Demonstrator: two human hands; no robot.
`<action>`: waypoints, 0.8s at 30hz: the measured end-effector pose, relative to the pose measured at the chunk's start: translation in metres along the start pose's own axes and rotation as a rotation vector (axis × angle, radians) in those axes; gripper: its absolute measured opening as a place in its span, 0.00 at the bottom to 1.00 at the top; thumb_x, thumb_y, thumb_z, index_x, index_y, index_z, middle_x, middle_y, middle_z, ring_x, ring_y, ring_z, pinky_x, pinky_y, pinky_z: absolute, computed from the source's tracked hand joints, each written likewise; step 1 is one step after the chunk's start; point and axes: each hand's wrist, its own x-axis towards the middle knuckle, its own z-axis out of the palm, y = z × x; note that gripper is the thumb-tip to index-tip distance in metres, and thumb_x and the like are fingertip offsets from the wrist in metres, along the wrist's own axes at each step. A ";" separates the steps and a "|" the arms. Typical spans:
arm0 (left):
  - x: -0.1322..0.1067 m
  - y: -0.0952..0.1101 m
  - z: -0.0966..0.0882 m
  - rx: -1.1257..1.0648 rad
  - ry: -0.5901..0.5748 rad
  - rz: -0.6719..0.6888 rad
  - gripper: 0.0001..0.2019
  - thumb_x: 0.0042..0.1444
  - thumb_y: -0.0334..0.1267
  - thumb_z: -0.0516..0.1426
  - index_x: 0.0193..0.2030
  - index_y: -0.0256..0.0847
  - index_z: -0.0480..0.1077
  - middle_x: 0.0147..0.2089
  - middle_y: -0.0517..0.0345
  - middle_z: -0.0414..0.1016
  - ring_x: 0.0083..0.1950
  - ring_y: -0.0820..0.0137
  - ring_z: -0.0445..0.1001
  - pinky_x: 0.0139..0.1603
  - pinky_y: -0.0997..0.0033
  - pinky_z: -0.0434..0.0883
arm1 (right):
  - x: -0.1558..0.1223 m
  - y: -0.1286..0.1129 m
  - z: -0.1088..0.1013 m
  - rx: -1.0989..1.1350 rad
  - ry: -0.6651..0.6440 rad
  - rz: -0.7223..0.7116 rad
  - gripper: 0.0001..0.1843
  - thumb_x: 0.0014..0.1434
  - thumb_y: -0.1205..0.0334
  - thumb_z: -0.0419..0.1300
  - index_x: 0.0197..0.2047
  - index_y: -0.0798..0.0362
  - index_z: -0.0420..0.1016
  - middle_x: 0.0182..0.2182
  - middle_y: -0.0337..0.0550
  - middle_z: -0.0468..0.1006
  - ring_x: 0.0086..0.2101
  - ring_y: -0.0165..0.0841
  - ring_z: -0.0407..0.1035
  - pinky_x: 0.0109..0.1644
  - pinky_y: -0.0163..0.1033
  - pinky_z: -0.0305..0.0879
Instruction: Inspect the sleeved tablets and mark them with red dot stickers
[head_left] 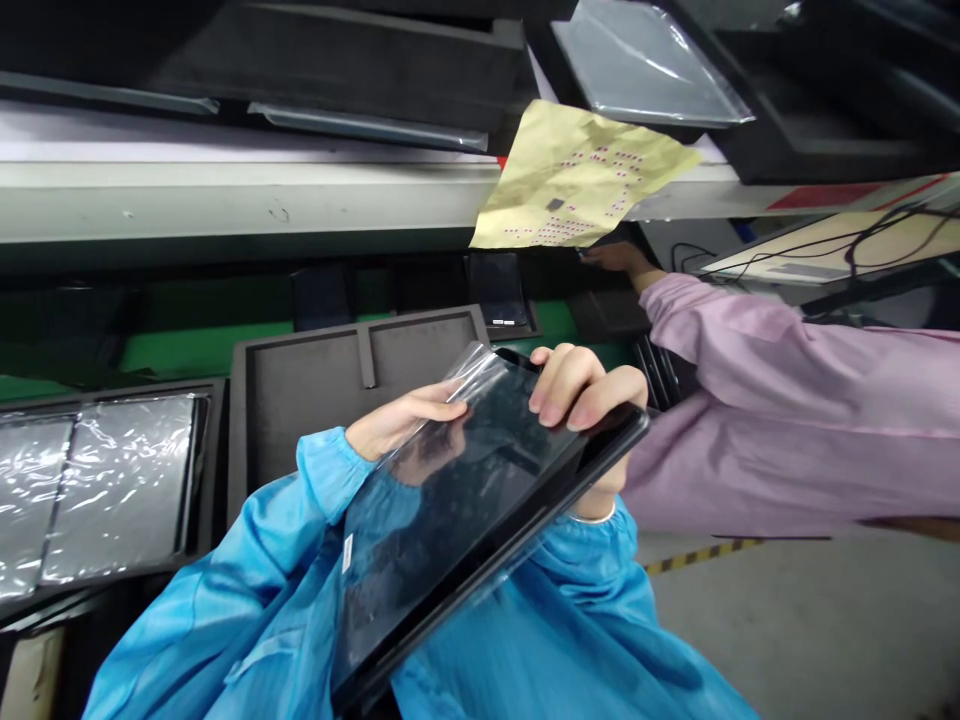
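A black tablet (457,510) is tilted in front of my chest, its glossy screen facing up. Clear plastic film (474,372) sticks up in folds along its upper left edge, and more shows under its lower right side. My left hand (409,418) pinches that upper left edge, thumb on top over the film. With fingers curled over the upper right end of the screen, my right hand (577,390) grips the tablet; the palm is hidden behind it. A small white label (347,553) sits near the screen's left edge.
A dark divided tray (300,385) lies behind my left hand. Another tray at left holds plastic-wrapped flat panels (120,480). A yellow dotted sheet (577,175) hangs from the white shelf edge (225,200). At right, a co-worker's pink sleeve (750,360) reaches in; cables (855,240) hang behind.
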 end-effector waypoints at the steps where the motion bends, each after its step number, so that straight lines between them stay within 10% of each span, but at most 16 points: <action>1: 0.000 0.000 -0.001 -0.011 -0.007 -0.017 0.19 0.49 0.34 0.72 0.49 0.37 0.80 0.35 0.57 0.73 0.39 0.71 0.72 0.38 0.76 0.67 | -0.001 0.002 -0.002 -0.036 -0.023 -0.004 0.25 0.58 0.30 0.63 0.33 0.41 0.63 0.20 0.31 0.62 0.22 0.37 0.62 0.46 0.55 0.70; 17: -0.008 0.000 -0.002 0.035 -0.009 -0.015 0.23 0.53 0.35 0.70 0.56 0.42 0.78 0.42 0.57 0.80 0.40 0.70 0.76 0.49 0.70 0.69 | 0.004 -0.030 0.009 0.125 0.002 0.120 0.26 0.44 0.37 0.74 0.33 0.43 0.68 0.25 0.33 0.64 0.28 0.37 0.64 0.57 0.56 0.64; 24: -0.014 0.006 -0.013 0.337 0.019 0.031 0.28 0.57 0.42 0.69 0.64 0.44 0.73 0.61 0.53 0.77 0.63 0.59 0.71 0.64 0.63 0.65 | 0.004 -0.008 0.005 0.190 0.112 0.063 0.29 0.46 0.38 0.75 0.26 0.44 0.62 0.21 0.31 0.57 0.24 0.34 0.59 0.48 0.48 0.68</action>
